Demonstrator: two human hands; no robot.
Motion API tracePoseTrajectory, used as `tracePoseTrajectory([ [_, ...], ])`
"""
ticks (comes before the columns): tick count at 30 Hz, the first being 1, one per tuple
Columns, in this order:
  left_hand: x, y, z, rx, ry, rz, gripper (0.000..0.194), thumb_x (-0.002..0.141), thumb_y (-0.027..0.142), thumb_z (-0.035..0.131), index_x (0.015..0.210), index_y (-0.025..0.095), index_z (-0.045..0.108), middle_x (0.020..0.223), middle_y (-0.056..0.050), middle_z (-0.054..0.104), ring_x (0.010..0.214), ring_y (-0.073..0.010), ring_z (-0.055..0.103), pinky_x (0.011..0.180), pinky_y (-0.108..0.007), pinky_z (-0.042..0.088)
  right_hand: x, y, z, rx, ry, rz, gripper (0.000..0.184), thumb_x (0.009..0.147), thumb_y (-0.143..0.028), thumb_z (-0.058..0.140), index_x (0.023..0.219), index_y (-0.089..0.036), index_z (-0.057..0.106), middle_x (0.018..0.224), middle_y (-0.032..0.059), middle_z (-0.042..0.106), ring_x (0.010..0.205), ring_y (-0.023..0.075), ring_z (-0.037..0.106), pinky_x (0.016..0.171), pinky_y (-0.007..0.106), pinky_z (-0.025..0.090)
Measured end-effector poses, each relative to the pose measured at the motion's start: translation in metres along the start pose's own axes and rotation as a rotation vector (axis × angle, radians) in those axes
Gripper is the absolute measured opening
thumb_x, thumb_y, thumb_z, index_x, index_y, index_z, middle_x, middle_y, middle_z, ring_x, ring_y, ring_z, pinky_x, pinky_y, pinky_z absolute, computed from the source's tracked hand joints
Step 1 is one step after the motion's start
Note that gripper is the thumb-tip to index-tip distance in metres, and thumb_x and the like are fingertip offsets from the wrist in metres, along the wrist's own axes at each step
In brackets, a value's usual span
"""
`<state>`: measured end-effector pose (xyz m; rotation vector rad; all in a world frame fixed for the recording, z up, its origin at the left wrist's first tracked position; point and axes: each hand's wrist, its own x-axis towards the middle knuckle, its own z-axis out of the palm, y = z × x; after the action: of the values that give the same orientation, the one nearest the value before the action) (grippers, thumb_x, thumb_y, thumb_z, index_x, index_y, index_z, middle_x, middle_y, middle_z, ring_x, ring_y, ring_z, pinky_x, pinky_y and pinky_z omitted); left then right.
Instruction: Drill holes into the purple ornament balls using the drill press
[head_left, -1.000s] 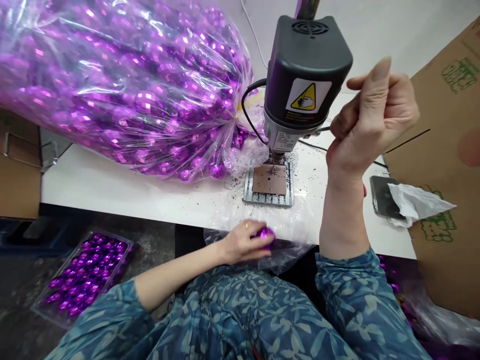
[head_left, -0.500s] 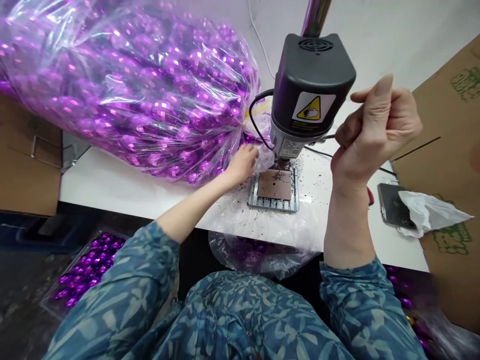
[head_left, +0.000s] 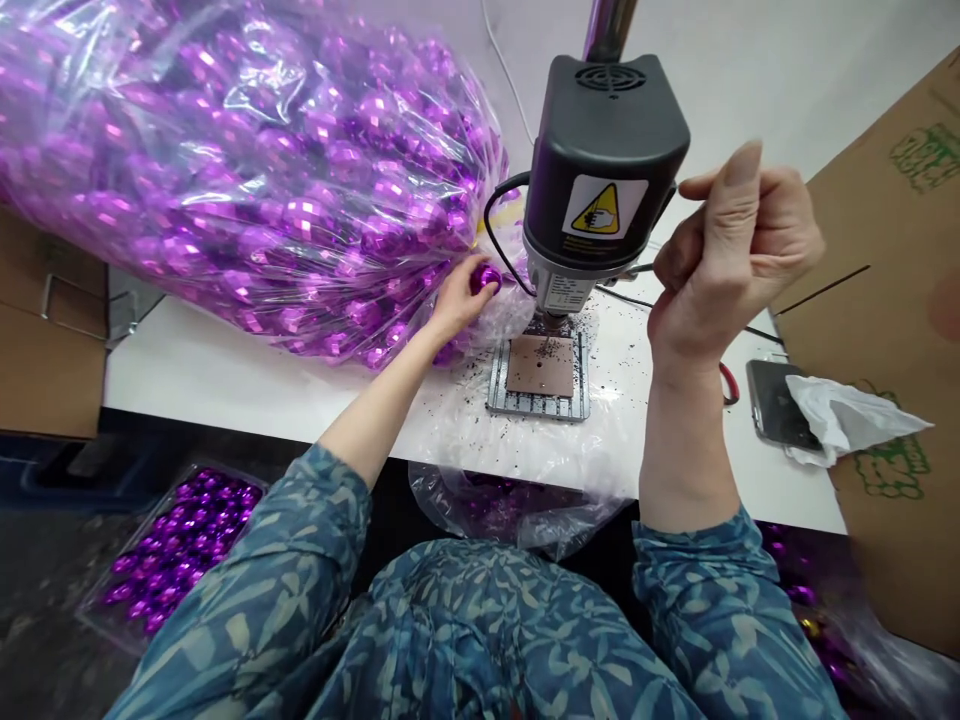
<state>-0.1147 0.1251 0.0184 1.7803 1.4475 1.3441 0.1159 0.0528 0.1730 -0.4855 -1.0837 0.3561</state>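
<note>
The white bench (head_left: 217, 378) runs in front of a pale wall (head_left: 750, 60), with a brown cardboard box (head_left: 907, 340) printed in green standing at the right. Beside that box lie a dark phone (head_left: 776, 402) and a crumpled white tissue (head_left: 855, 412). A smooth black-and-grey drill press (head_left: 606, 165) (its yellow warning triangle faces the wearer) stands over a slotted metal base (head_left: 501, 385) that carries a flat brown plate (head_left: 538, 378) with a small hole in it; dark crumbs speckle both and the surface around them. A bulging clear plastic bag (head_left: 285, 215) of shiny, faceted purple balls covers much of the left side.

The left hand (head_left: 459, 300) holds one glossy purple ball (head_left: 487, 278) between thumb and fingers, near the bag's gathered neck and left of the drill. The right hand (head_left: 739, 255) is curled beside the drill; I cannot tell whether its fingers grip the handle.
</note>
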Motion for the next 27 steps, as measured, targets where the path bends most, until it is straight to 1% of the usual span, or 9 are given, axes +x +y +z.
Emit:
tracePoseTrajectory([
  [3, -0.034, 0.014, -0.026, -0.279, 0.087, 0.022, 0.057, 0.085, 0.045, 0.087, 0.133, 0.025, 0.066, 0.118, -0.009, 0.072, 0.122, -0.029, 0.07, 0.11, -0.047, 0.057, 0.0, 0.0, 0.001, 0.0, 0.008, -0.018, 0.055, 0.084, -0.066, 0.07, 0.07, -0.013, 0.062, 0.048, -0.0093, 0.037, 0.036, -0.0014, 0.031, 0.039, 0.018, 0.018],
  [6, -0.071, 0.031, -0.043, -0.344, 0.117, -0.023, 0.059, 0.081, 0.052, 0.09, 0.127, 0.027, 0.064, 0.117, -0.008, 0.071, 0.117, -0.0271, 0.073, 0.102, -0.043, 0.063, 0.001, 0.0, 0.002, -0.005, 0.023, -0.024, 0.058, 0.081, -0.07, 0.07, 0.067, -0.015, 0.061, 0.045, -0.0096, 0.031, 0.034, -0.0005, 0.028, 0.039, 0.02, 0.014],
  [9, -0.1, 0.043, -0.044, -0.472, 0.012, -0.152, 0.049, 0.09, 0.052, 0.081, 0.129, 0.029, 0.06, 0.119, -0.009, 0.072, 0.11, -0.0257, 0.076, 0.095, -0.044, 0.067, 0.002, -0.001, 0.002, -0.036, 0.03, 0.003, 0.06, 0.076, -0.075, 0.068, 0.067, -0.016, 0.06, 0.047, -0.0096, 0.028, 0.036, -0.0004, 0.028, 0.04, 0.02, 0.014],
  [12, -0.119, 0.047, -0.03, -0.692, -0.199, -0.36, 0.036, 0.101, 0.053, 0.063, 0.128, 0.028, 0.062, 0.124, -0.013, 0.073, 0.113, -0.0283, 0.077, 0.094, -0.05, 0.069, 0.003, -0.001, 0.003, -0.07, 0.036, 0.022, 0.06, 0.073, -0.076, 0.065, 0.067, -0.016, 0.058, 0.049, -0.0099, 0.027, 0.037, -0.0011, 0.029, 0.04, 0.02, 0.014],
  [14, -0.128, 0.045, -0.018, -0.816, -0.248, -0.462, 0.035, 0.104, 0.056, 0.057, 0.122, 0.027, 0.066, 0.127, -0.014, 0.074, 0.119, -0.0308, 0.076, 0.096, -0.054, 0.07, 0.003, -0.001, 0.004, -0.062, 0.031, 0.018, 0.06, 0.073, -0.075, 0.065, 0.067, -0.017, 0.057, 0.049, -0.0103, 0.024, 0.036, -0.0009, 0.028, 0.039, 0.022, 0.013],
  [16, -0.134, 0.042, -0.005, -0.877, -0.232, -0.521, 0.036, 0.103, 0.058, 0.061, 0.118, 0.027, 0.069, 0.129, -0.013, 0.074, 0.123, -0.0316, 0.075, 0.098, -0.056, 0.069, 0.003, 0.0, 0.005, -0.033, 0.026, 0.006, 0.06, 0.075, -0.076, 0.067, 0.067, -0.017, 0.057, 0.049, -0.0105, 0.022, 0.035, -0.0003, 0.028, 0.037, 0.023, 0.012],
  [19, -0.134, 0.037, 0.012, -0.883, -0.25, -0.586, 0.037, 0.091, 0.048, 0.081, 0.119, 0.025, 0.072, 0.127, -0.011, 0.077, 0.119, -0.0286, 0.077, 0.101, -0.053, 0.068, 0.003, 0.001, 0.005, 0.005, 0.03, -0.01, 0.061, 0.074, -0.077, 0.068, 0.065, -0.018, 0.056, 0.047, -0.0107, 0.021, 0.034, 0.001, 0.027, 0.036, 0.024, 0.011],
  [22, -0.123, 0.029, 0.027, -0.866, -0.236, -0.587, 0.041, 0.082, 0.038, 0.09, 0.116, 0.021, 0.073, 0.121, -0.01, 0.08, 0.115, -0.0248, 0.078, 0.103, -0.047, 0.066, 0.003, 0.002, 0.005, 0.029, 0.04, -0.009, 0.056, 0.075, -0.071, 0.071, 0.066, -0.018, 0.056, 0.048, -0.0109, 0.021, 0.033, 0.0011, 0.027, 0.035, 0.024, 0.011],
  [27, -0.101, 0.013, 0.048, -0.75, -0.059, -0.413, 0.048, 0.077, 0.045, 0.096, 0.11, 0.022, 0.071, 0.117, -0.007, 0.081, 0.112, -0.0212, 0.077, 0.1, -0.036, 0.063, 0.002, 0.0, 0.005, 0.078, 0.033, -0.007, 0.051, 0.074, -0.066, 0.074, 0.066, -0.017, 0.06, 0.047, -0.0105, 0.024, 0.033, 0.0012, 0.03, 0.036, 0.025, 0.009],
])
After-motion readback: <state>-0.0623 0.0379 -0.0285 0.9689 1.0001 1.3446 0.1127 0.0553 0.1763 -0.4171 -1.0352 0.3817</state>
